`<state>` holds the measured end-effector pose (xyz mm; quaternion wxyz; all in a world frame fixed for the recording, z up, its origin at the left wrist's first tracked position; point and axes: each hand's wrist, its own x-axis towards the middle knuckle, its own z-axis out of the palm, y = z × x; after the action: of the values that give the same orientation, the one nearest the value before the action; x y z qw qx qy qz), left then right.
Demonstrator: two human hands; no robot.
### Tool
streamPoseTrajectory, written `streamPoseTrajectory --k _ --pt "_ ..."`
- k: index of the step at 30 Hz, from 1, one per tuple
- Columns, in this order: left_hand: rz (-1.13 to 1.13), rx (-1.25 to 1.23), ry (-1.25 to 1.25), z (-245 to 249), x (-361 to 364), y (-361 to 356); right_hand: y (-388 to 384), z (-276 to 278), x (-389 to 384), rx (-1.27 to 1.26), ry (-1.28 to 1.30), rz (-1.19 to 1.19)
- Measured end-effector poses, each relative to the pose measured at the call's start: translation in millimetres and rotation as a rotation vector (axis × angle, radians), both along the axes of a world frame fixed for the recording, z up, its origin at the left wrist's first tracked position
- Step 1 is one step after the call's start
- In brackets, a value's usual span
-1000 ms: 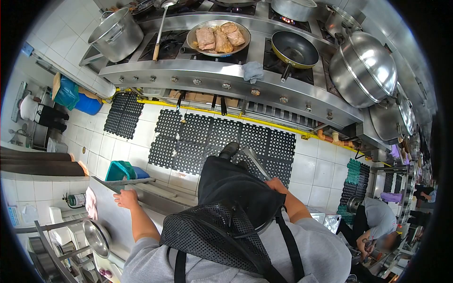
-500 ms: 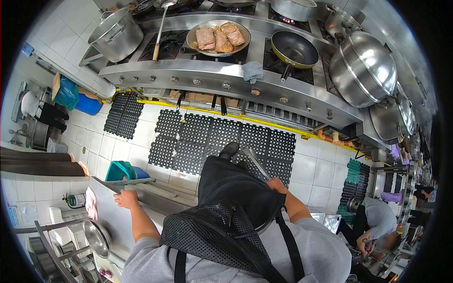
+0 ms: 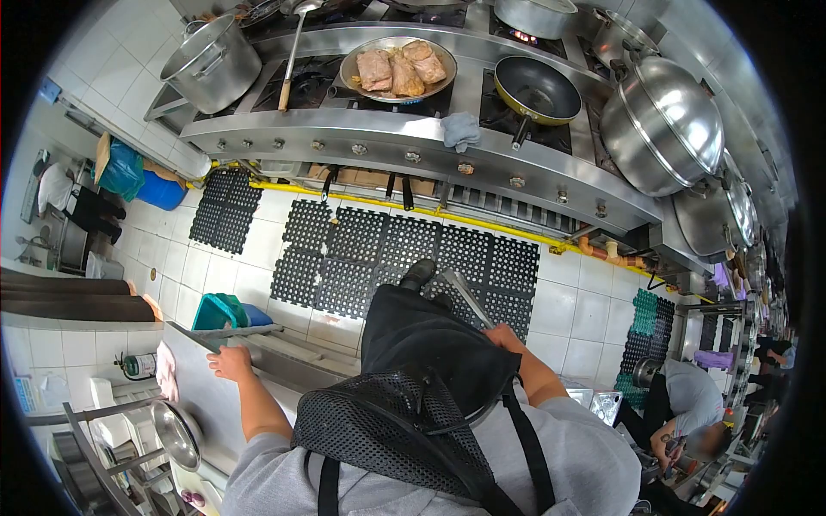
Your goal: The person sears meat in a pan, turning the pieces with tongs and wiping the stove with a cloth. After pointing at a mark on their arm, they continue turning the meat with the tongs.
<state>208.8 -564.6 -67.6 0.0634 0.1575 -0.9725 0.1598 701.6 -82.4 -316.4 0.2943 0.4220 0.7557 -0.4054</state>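
My left hand (image 3: 230, 364) rests on the edge of the steel counter (image 3: 194, 365), fingers stretched out and nothing held. Down at my side, my right hand (image 3: 504, 338) is closed around what look like metal tongs (image 3: 467, 298), which point toward the floor mat. On the stove (image 3: 379, 138) ahead, a pan (image 3: 351, 69) holds large browned pieces of meat (image 3: 404, 73). A black-and-yellow frying pan (image 3: 542, 86) sits to its right, and a grey cloth (image 3: 461, 131) lies on the stove's front edge between them.
A tall pot (image 3: 213, 64) and a long-handled ladle (image 3: 293, 60) are at the stove's left. Large domed pots (image 3: 662, 125) stand at its right end. Black perforated mats (image 3: 344, 258) cover the floor. A co-worker (image 3: 688, 404) bends over at lower right; another person (image 3: 73, 198) is far left.
My hands, the tongs and the pans keep their places. The person at far left has shifted posture slightly.
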Motion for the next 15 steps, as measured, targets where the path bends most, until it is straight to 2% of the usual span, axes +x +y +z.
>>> streamPoseTrajectory --k 3,9,15 --pt "0.003 -0.001 -0.009 2.1 0.5 1.2 1.4 -3.8 2.6 -0.068 -0.024 -0.061" --pt "-0.005 -0.001 0.010 -1.6 -0.8 -1.3 2.3 -22.0 5.7 -0.028 -0.016 0.001" --pt "-0.029 0.001 0.017 1.7 2.8 0.2 1.5 -6.6 1.6 -0.029 -0.022 -0.057"
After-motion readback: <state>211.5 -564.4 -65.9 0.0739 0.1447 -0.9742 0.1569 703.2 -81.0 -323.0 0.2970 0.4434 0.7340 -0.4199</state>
